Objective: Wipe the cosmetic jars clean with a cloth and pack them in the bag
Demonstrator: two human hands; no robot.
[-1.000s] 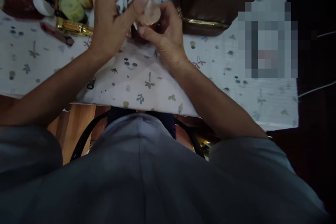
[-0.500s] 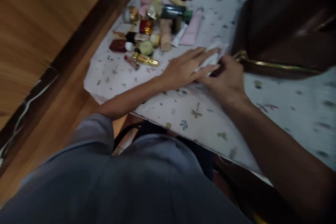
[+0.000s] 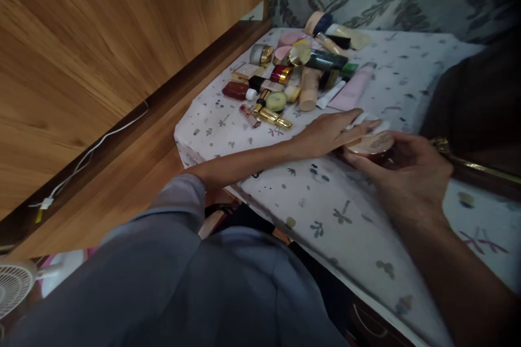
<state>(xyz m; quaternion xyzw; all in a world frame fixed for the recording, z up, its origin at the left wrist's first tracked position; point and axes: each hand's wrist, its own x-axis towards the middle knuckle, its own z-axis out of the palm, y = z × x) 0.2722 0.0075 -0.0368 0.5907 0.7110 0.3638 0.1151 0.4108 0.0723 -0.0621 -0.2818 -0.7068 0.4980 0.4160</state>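
Observation:
My right hand [image 3: 417,173] is wrapped around a round cosmetic container [image 3: 372,144] with a pale, shiny top and a thin gold-coloured rim. Fingers of my left hand [image 3: 325,133] press a white tissue [image 3: 368,118] against the top of that container. Both hands are low over the patterned tablecloth [image 3: 301,190]. The underside of the container is hidden by my right fingers. Just beyond my left hand lie a pink tube [image 3: 354,88] and a gold lipstick [image 3: 275,118].
Cosmetics crowd the back left, including a green bottle [image 3: 325,59], a beige bottle [image 3: 309,89] and a dark red bottle [image 3: 236,90]. A dark brown bag [image 3: 476,103] stands on the right. Wooden panelling [image 3: 122,27] borders the left; a white fan [image 3: 16,287] is at lower left.
The view has shifted, so the table sits lower and further right. The container's pale top now shows between my hands, where tissue and fingers covered it before. The tissue remains in my left hand.

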